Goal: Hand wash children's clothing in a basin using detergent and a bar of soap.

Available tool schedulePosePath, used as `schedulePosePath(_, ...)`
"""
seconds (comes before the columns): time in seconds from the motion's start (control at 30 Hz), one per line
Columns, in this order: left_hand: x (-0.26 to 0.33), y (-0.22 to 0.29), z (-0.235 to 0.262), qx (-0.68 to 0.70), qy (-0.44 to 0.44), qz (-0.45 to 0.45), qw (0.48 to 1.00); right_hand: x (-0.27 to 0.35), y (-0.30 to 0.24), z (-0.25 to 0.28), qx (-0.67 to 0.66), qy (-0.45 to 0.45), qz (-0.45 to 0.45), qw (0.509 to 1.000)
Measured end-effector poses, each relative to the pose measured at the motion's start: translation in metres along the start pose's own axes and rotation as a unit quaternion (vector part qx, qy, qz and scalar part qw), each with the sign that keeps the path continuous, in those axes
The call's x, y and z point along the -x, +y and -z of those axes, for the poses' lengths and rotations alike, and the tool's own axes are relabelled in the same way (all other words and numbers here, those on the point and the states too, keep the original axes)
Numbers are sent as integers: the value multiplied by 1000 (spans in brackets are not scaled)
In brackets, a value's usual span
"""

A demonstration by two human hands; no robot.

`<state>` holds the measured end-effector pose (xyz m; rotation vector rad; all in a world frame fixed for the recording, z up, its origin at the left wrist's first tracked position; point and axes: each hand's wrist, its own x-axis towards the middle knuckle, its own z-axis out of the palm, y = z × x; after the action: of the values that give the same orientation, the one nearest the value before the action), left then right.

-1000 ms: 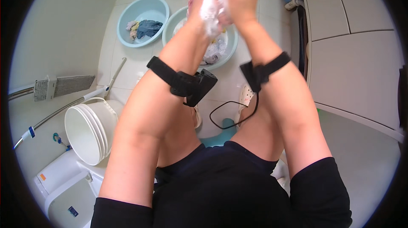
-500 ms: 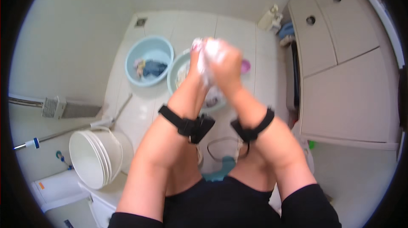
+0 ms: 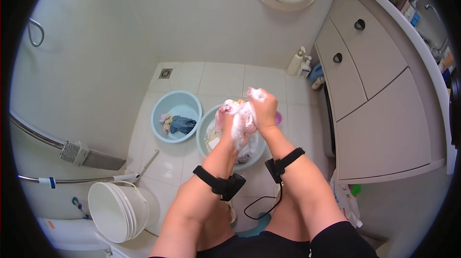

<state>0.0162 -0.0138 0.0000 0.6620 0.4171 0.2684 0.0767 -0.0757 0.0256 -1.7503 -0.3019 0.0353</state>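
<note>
Gripping a soapy pink-and-white cloth (image 3: 238, 119) between them, the left hand (image 3: 229, 124) and right hand (image 3: 263, 108) have their fingers curled tight around it, directly above the green basin (image 3: 204, 133). Rubbing should stay over that basin so drips fall inside. Foam and bunched folds hide the fingertips and what kind of garment it is.

Two basins sit side by side on the floor (image 3: 225, 78): the left basin (image 3: 176, 115) holds a few clothes, the right basin (image 3: 207, 133) lies under both hands. A bucket (image 3: 117, 210) stands nearer, to the left; the cabinet (image 3: 374, 109) runs along the right, bottles (image 3: 300, 63) at its far end.
</note>
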Motion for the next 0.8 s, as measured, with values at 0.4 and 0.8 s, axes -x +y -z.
schedulePosePath(0.4, -7, 8, 14, -50, 13, -20, 998, 26, -15, -11, -11, 5, -18, 1000)
schedulePosePath(0.8, -14, 11, 39, 100, -180, 43, 978, 34, 36, -33, 96, 46, 327, 939)
